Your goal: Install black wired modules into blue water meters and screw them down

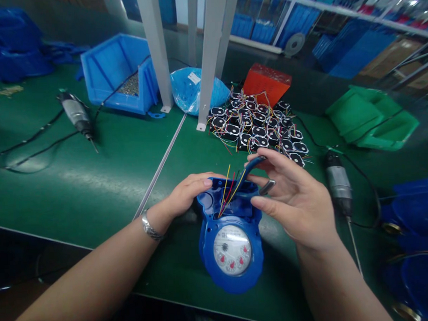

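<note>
A blue water meter (231,239) with a white dial lies on the green table (95,183) in front of me. Its upper compartment is uncovered, and thin coloured wires (231,190) stick up out of it. My left hand (187,194) grips the meter's upper left edge, fingers curled over the rim. My right hand (292,200) is at the upper right, pinching a small blue-handled tool (254,163) at the wires. A small grey metal piece (267,186) lies across its fingers.
Several black modules with coloured wires (258,128) lie piled behind the meter, beside an orange box (267,81). Electric screwdrivers lie at the left (77,116) and right (337,184). A blue bin (116,72), a blue bag (190,88), grey posts (210,57), green trays (370,117).
</note>
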Motion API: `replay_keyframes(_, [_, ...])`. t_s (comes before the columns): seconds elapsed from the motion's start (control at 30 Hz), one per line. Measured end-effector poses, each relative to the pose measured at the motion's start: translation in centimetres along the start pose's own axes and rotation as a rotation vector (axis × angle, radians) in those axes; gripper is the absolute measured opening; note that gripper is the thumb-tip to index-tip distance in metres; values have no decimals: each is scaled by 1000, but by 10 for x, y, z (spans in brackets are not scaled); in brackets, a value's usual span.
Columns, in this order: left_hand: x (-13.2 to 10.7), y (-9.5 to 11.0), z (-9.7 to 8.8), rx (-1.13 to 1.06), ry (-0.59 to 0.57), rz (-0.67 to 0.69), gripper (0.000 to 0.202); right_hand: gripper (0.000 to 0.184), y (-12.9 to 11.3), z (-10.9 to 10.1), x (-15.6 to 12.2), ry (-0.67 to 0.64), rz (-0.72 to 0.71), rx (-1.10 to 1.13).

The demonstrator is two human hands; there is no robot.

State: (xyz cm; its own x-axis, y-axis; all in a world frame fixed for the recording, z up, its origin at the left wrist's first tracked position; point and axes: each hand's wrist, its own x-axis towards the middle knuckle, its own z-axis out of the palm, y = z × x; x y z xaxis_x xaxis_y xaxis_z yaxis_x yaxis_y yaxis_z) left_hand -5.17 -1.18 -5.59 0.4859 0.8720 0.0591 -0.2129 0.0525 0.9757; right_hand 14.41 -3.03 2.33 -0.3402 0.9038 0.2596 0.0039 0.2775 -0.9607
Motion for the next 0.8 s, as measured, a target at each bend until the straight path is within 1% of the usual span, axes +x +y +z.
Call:
replay_keyframes(0.17, [0, 2, 1, 1, -10, -22, 38, 52, 0, 1, 0, 9, -16, -33])
replay_keyframes(0.3, [0, 6, 1, 36, -10, 13, 35, 54, 0, 1, -1, 22, -11, -97])
replay_keyframes(0.5, [1, 12, 3, 89, 15, -2, 35, 54, -1, 2, -1, 42, 4, -144])
replay_keyframes(0.8, [0, 9, 2, 50, 10, -16, 36, 54, 3, 2, 0, 41, -6, -146])
